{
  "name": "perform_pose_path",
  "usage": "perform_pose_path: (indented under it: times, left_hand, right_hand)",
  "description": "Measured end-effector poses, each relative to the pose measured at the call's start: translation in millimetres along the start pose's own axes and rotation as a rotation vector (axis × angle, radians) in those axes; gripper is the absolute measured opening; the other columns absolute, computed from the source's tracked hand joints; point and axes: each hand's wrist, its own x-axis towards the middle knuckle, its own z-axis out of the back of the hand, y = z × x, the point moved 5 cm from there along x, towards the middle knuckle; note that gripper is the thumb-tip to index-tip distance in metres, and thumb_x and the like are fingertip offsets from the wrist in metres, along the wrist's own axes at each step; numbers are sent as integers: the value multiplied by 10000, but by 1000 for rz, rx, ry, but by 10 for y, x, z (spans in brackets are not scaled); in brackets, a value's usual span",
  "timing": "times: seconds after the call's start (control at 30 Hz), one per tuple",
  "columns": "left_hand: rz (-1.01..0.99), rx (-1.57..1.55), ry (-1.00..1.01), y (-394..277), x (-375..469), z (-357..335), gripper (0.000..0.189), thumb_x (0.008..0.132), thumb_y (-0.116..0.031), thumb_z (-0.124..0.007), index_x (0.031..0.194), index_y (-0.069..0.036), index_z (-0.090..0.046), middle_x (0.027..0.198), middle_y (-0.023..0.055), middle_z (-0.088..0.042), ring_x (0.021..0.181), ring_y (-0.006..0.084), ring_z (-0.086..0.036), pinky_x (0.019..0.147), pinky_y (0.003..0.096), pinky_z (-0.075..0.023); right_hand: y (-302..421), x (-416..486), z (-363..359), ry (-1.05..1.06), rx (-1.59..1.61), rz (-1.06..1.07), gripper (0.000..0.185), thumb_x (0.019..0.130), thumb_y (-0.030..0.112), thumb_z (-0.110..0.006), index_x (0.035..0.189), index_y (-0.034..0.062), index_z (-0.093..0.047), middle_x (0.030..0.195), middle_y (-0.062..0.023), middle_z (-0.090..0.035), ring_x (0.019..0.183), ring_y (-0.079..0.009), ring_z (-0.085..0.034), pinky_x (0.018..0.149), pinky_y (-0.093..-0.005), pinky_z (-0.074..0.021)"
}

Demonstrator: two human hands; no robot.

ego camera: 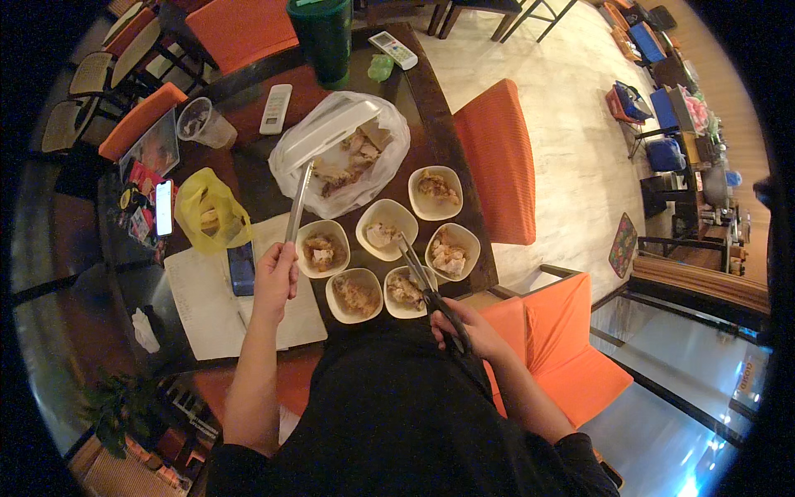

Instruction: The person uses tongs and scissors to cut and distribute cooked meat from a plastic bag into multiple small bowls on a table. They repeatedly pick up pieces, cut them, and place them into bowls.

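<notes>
My left hand (277, 273) grips metal tongs (299, 205), whose tips reach the near left side of a foam takeaway box (332, 133) inside a clear plastic bag (394, 164). Pieces of fried meat (359, 155) lie in that box. In my right hand (469, 329) are black-handled scissors (428, 282), their blade tips over the rim of the middle bowl (405, 214), which holds pale cut meat (380, 235). Around it stand several white square bowls with meat, among them a far right bowl (415, 205) and a left bowl (345, 248).
An open notebook (286, 326) with a dark phone (241, 273) lies left, beside a yellow plastic bag (199, 186). Farther off are a clear plastic cup (202, 124), a green tumbler (323, 43) and two remote controls (276, 109). Orange chairs (497, 168) border the dark table (425, 93).
</notes>
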Motion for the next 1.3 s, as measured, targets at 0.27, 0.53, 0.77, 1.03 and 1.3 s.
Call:
perform_pose_path:
  times: [0.27,0.53,0.77,1.03,1.3]
  left_hand:
    - [124,117,-46,28,-16,35,369,1024,-408,-589,931,-52,-590,619,0,-476,410,73,-401,373,251,-292]
    - [303,307,29,-181,248,-101,494,987,-526,-587,954,-34,-612,689,13,-506,442,87,-413,395,273,-313]
    - [431,299,97,-326,541,-74,464,965,-549,-611,905,-89,-598,687,-24,-500,474,63,-401,417,262,-293]
    - [373,133,82,-237,528,-85,386,984,-495,-614,838,-144,-544,547,-79,-420,370,54,-298,372,242,-210]
    - [406,-343,143,33,-156,-310,353,1023,-467,-566,869,-151,-544,540,-63,-416,367,67,-312,364,240,-252]
  right_hand:
    - [-147,-16,59,-8,59,-34,320,994,389,-651,1079,89,-578,773,30,-560,659,-70,-556,595,-234,-486]
    - [-249,-3,46,-20,106,5,318,1004,403,-631,1017,93,-564,757,30,-550,656,-80,-546,592,-229,-456]
    - [-327,-15,105,-28,132,-49,275,1026,332,-612,1051,64,-554,845,-16,-553,762,-114,-575,669,-278,-522]
    - [-299,-27,150,-38,82,-59,281,1038,339,-587,1030,61,-547,845,-18,-555,756,-110,-572,655,-272,-515]
    - [36,221,-122,118,257,34,392,1029,473,-553,1041,82,-556,828,-17,-584,744,-119,-584,655,-264,-482]
